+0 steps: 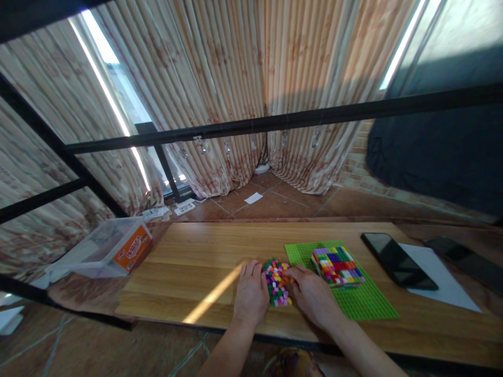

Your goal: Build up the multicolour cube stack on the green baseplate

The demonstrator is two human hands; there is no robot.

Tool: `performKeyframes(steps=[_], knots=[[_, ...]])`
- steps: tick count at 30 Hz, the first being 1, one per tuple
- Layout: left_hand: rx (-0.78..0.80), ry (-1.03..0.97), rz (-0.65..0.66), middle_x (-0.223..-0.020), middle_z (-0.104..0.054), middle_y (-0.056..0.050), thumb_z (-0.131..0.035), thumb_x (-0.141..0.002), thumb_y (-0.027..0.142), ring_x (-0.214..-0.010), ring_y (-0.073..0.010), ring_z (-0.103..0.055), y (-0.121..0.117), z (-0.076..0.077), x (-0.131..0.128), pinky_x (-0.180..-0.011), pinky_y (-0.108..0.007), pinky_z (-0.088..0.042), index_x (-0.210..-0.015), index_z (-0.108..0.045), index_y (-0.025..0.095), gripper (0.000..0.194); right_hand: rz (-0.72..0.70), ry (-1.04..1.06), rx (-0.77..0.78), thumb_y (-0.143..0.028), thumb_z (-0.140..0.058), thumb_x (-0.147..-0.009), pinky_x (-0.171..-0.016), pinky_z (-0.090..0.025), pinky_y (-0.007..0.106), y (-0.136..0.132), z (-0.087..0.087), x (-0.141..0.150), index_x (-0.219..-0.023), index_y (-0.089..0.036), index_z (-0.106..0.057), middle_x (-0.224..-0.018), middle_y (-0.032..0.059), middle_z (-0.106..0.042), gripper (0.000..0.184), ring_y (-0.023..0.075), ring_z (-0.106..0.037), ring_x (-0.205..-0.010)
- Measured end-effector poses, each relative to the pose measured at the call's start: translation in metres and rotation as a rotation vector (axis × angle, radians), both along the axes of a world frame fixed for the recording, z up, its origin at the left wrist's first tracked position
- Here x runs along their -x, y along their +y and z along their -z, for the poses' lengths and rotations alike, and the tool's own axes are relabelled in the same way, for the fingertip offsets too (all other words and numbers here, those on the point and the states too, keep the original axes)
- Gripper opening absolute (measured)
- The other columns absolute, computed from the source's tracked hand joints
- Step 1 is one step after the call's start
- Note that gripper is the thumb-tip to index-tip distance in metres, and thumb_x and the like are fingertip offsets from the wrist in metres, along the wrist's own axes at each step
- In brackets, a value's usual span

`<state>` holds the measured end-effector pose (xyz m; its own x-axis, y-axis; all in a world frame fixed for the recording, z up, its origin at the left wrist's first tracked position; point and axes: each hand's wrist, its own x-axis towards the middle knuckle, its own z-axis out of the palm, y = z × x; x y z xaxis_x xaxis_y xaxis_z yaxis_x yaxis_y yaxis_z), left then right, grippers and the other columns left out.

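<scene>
Along the near edge of the wood-grain surface point(176, 262), 2 forearms reach in. The left hand point(251, 293) lies palm down, fingers close together, against the left side of a loose pile of small toy bricks point(277, 290). The right hand point(312, 296) curls in from the right, fingertips narrow at the orange bricks point(286, 278); whether either hand grips a brick, I cannot tell.

The pile sits between the hands, right of the surface's middle. Its bricks look light, hard and smooth, likely to skid or scatter; pinching each by 2 opposite sides should suit.

Just right, a green studded baseplate point(353, 306) carries a multicoloured brick block point(340, 267). That block looks rigid but may split between layers, so low on its side walls seems the best hold.

Towards the right edge, a black phone point(398, 262) partly overlaps white paper point(444, 277). Past the left edge stands a clear plastic bin point(94, 256); farther off hang patterned curtains point(223, 68).
</scene>
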<state>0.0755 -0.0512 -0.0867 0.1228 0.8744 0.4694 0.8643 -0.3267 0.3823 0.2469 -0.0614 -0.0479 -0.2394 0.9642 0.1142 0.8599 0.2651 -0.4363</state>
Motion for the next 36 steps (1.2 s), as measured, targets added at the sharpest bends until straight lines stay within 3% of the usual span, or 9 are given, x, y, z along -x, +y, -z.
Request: performKeyframes(steps=[10,17,25,28,31,36], knots=[[0.012,0.02,-0.015,-0.114,-0.059,-0.011,-0.043,-0.087,0.015,-0.11,-0.0238,-0.053,-0.001,-0.003,0.0,-0.096,-0.044,-0.046,-0.104,-0.059,0.015,0.023,0.017,-0.052,-0.028,-0.021,-0.041,-0.089,-0.076,-0.042,0.025,0.001,0.0,0.009,-0.098,-0.023,-0.063,-0.1,0.0046,-0.062,0.023,0.0169,-0.059,-0.09],[0.014,0.027,-0.015,-0.114,-0.06,-0.01,-0.042,-0.088,0.015,-0.111,-0.0241,-0.053,0.0,-0.003,0.0,-0.095,-0.045,-0.047,-0.105,-0.059,0.016,0.024,0.01,-0.119,-0.079,-0.017,-0.043,-0.089,-0.078,-0.043,0.028,0.0,0.0,0.01,-0.085,-0.021,-0.064,-0.094,0.0047,-0.064,0.021,0.0202,-0.057,-0.091],[-0.025,0.032,0.025,-0.112,-0.06,-0.009,-0.043,-0.088,0.017,-0.11,-0.0237,-0.054,0.001,-0.002,0.003,-0.095,-0.045,-0.047,-0.106,-0.058,0.017,0.024,0.027,0.199,-0.175,-0.015,-0.037,-0.09,-0.079,-0.046,0.027,-0.004,-0.015,0.01,-0.105,-0.021,-0.062,-0.096,0.0055,-0.062,0.029,0.0164,-0.059,-0.087],[-0.022,0.028,0.025,-0.113,-0.06,-0.01,-0.043,-0.087,0.016,-0.109,-0.0245,-0.054,0.002,-0.003,0.004,-0.095,-0.046,-0.047,-0.105,-0.059,0.017,0.024,0.061,0.298,-0.271,-0.02,-0.034,-0.092,-0.079,-0.047,0.029,-0.005,-0.024,-0.006,-0.104,-0.02,-0.062,-0.098,0.0074,-0.061,0.03,0.0168,-0.06,-0.088],[-0.01,0.012,0.025,-0.112,-0.06,-0.01,-0.043,-0.087,0.018,-0.108,-0.0249,-0.055,0.002,-0.004,0.004,-0.095,-0.047,-0.047,-0.104,-0.059,0.017,0.024,0.18,0.375,-0.351,-0.026,-0.038,-0.091,-0.08,-0.048,0.03,-0.007,-0.031,-0.04,-0.099,-0.021,-0.064,-0.1,0.0074,-0.063,0.028,0.018,-0.06,-0.091],[-0.002,0.014,0.023,-0.111,-0.061,-0.01,-0.043,-0.088,0.019,-0.107,-0.0245,-0.055,0.003,-0.003,0.004,-0.095,-0.046,-0.048,-0.104,-0.06,0.017,0.024,0.5,0.389,-0.294,-0.037,-0.051,-0.08,-0.059,-0.048,0.027,-0.009,-0.029,-0.109,-0.09,-0.02,-0.069,-0.081,0.0051,-0.07,0.026,0.0171,-0.063,-0.065]])
